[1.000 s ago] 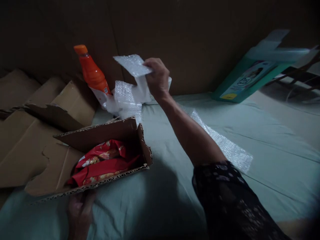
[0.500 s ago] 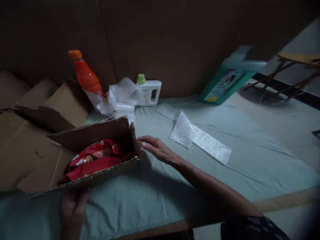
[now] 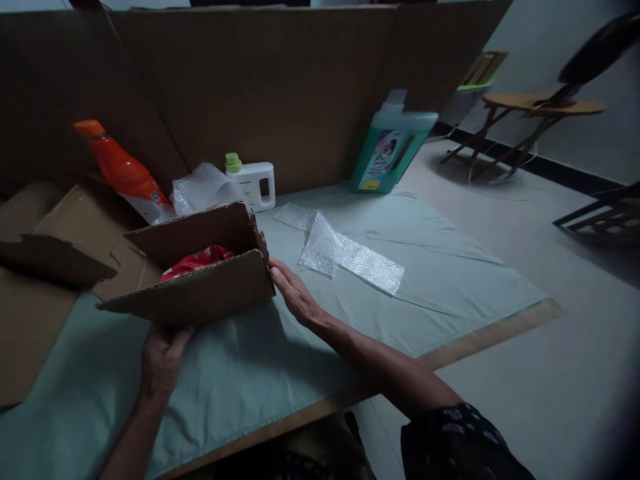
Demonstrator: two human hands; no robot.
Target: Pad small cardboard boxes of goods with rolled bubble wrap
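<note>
An open cardboard box (image 3: 200,293) is held tilted just above the cloth at the left. A red packet (image 3: 200,260) with a printed picture shows inside it, partly hidden by the near wall. My left hand (image 3: 163,353) grips the box from underneath at the near side, fingers hidden beneath it. Against the right end of the box, my right hand (image 3: 295,290) holds the edge, its fingertips partly out of sight. Nearest to that hand lies a folded strip of bubble wrap (image 3: 345,257).
Along a tall cardboard panel (image 3: 270,80) stand a leaning orange bottle (image 3: 123,170), crumpled bubble wrap (image 3: 203,190), a white jug (image 3: 257,187) with a green cap and a teal bottle (image 3: 390,153). More opened cardboard (image 3: 30,320) lies left. A wooden stool (image 3: 525,103) stands beyond the table.
Both hands have lifted the box and tilted it, so its near wall now hides more of the red packet. The box has come away from the cardboard at left. My view has swung right.
</note>
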